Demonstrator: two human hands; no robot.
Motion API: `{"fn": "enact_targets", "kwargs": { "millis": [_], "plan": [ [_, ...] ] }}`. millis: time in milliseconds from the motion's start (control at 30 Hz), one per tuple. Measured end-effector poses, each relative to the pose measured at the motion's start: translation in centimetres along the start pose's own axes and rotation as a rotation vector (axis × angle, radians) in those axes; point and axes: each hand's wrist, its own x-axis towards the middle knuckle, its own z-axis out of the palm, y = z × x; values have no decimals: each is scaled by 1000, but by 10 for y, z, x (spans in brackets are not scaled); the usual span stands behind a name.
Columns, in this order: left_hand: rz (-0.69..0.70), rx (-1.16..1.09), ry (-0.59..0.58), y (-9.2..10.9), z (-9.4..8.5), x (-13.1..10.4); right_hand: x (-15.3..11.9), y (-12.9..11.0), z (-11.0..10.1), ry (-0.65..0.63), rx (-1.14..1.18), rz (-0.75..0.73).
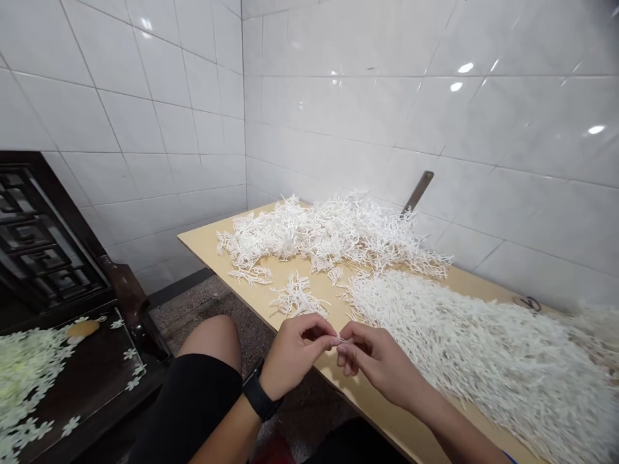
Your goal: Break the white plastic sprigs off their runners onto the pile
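Above the table's near edge, my left hand point(304, 345) and my right hand point(374, 357) meet fingertip to fingertip. Both are closed in a pinch on one thin white strand point(342, 339), most of it hidden by the fingers. Just beyond my left hand lies a small cluster of branched white strands point(298, 296). A larger tangled heap of such branched strands point(329, 232) spreads along the back of the table. To the right of my right hand is a wide pile of short, loose white pieces point(469, 341).
The wooden tabletop point(251, 298) stands against a tiled wall point(338, 116). A flat metal strip point(418, 192) leans behind the heap. A dark loop point(527, 303) lies at the back right. On a dark carved chair point(97, 386) at left are white flower shapes point(24, 367) and a yellowish oval object point(83, 328).
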Motion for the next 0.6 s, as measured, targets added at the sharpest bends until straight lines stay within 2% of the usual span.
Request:
{"fn": "enact_targets", "kwargs": {
  "millis": [67, 133, 200, 300, 333, 367, 433, 500, 533, 600],
  "plan": [
    [66, 100, -38, 0, 2, 0, -1, 1, -12, 10, -100, 9],
    [114, 173, -4, -2, -2, 0, 1, 4, -34, 46, -324, 19],
    [130, 215, 183, -5, -12, 2, 6, 9, -60, 176, -599, 75],
    [142, 316, 644, -11, -35, 7, 14, 18, -92, 420, -1056, 103],
    [131, 360, 742, -14, -43, 9, 17, 20, -97, 470, -1173, 128],
    [109, 400, 770, -16, -51, 11, 19, 21, -100, 517, -1250, 145],
    [39, 455, 645, -23, -63, 14, 23, 19, -95, 596, -1267, 150],
    [-13, 516, 449, -30, -68, 15, 27, 14, -78, 622, -1114, 97],
    [-19, 546, 375, -34, -68, 16, 29, 11, -66, 586, -992, 61],
    [2, 583, 313, -39, -64, 16, 33, 7, -40, 418, -724, 7]
  ]
}}
